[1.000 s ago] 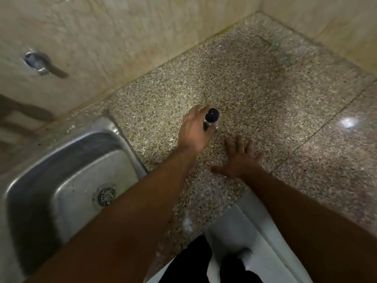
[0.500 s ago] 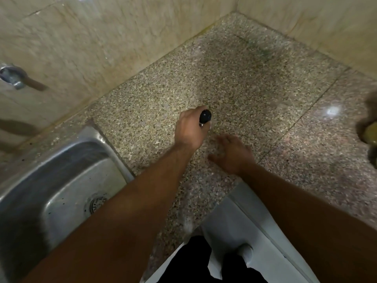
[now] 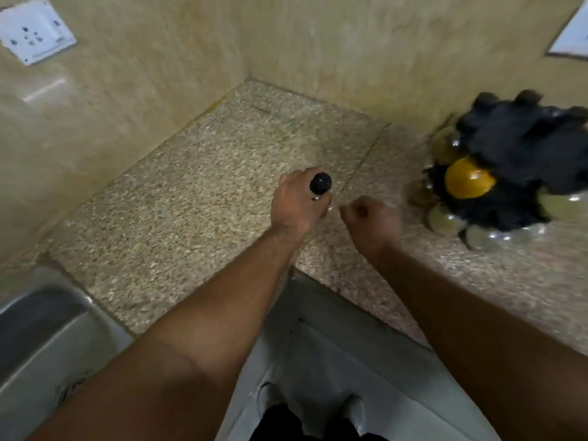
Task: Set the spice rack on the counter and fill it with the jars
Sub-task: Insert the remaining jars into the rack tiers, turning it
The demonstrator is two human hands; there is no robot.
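My left hand (image 3: pixel 294 203) is closed around a small glass jar with a round black cap (image 3: pixel 320 183), held upright just above the speckled stone counter (image 3: pixel 191 202). My right hand (image 3: pixel 370 218) hovers beside it, its fingers curled in with nothing inside. At the right, against the wall, stands a blurred black rack (image 3: pixel 521 144) ringed with several jars (image 3: pixel 445 218); one yellow rounded piece (image 3: pixel 467 183) shows at its front. It lies about a hand's width beyond my right hand.
A steel sink (image 3: pixel 41 329) is set into the counter at the lower left. Beige tiled walls meet in a corner behind the counter, with a white socket plate (image 3: pixel 35 30) at the upper left and another white plate (image 3: pixel 572 36) at the upper right.
The view has swung right, bringing the rack and its jars into sight. My right hand has lifted off the counter and curled its fingers. My left hand still holds the jar.
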